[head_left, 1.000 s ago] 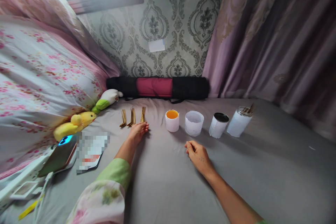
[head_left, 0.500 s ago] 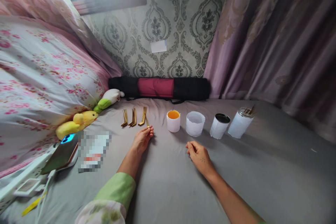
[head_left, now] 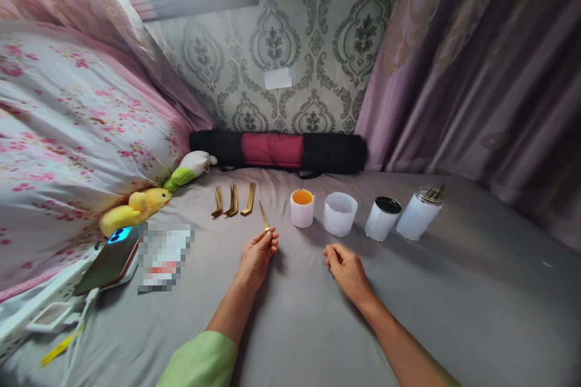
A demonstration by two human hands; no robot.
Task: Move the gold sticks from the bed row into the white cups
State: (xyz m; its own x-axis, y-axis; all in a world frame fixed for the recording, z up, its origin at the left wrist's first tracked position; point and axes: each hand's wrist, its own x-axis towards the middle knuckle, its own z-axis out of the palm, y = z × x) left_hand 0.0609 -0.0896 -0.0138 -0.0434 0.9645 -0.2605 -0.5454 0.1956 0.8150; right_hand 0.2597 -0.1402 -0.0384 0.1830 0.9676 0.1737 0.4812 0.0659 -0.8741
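"Fingers (head_left: 271,236) of the left hand (head_left: 254,258): what are they doing?"

"Pinching a gold stick (head_left: 264,216) by its lower end, just left of the frame's centre, thin tip up."

"And the right hand (head_left: 347,272)?"

"Fingers curled closed, right of centre, below the white cup (head_left: 340,222)."

"What stands about them?"

"Three bundles (head_left: 249,198) of gold sticks at centre left; the orange cup (head_left: 302,214), white cup, tin (head_left: 380,225) and jar (head_left: 415,221) in a row from centre to right."

"Farther out?"

"A bag (head_left: 333,153) across the middle, a phone (head_left: 106,263) lower left."
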